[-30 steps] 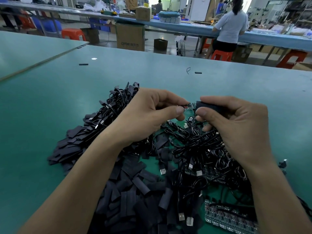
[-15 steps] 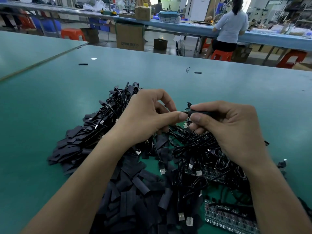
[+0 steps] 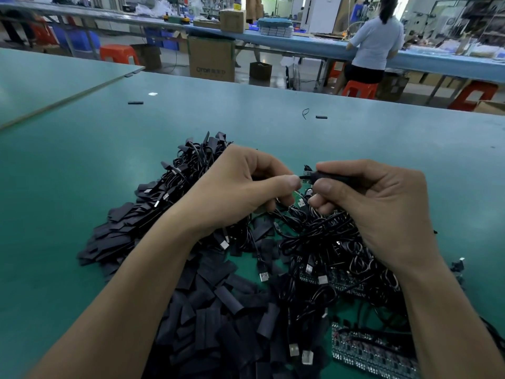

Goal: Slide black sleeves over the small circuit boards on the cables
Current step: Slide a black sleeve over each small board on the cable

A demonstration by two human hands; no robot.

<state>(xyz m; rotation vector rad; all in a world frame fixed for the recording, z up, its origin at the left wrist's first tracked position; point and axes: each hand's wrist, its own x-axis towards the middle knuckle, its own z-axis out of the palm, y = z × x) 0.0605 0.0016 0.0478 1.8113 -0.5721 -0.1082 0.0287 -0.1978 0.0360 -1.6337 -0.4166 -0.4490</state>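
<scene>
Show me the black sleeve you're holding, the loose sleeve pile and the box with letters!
held sleeve [image 3: 341, 178], head view, its middle.
sleeve pile [image 3: 218, 324], head view, pile's centre.
lettered box [image 3: 211, 60], head view, front face.

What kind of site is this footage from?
Likely an electronics assembly workshop: a long green workbench, a heap of black sleeves beside tangled USB cables and circuit boards, another worker at the next bench.

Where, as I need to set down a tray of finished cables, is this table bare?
Bare: the table left of the sleeve pile, and the wide strip beyond it, holding only stray black bits. Crowded: sleeves and tangled cables nearest the person.
</scene>
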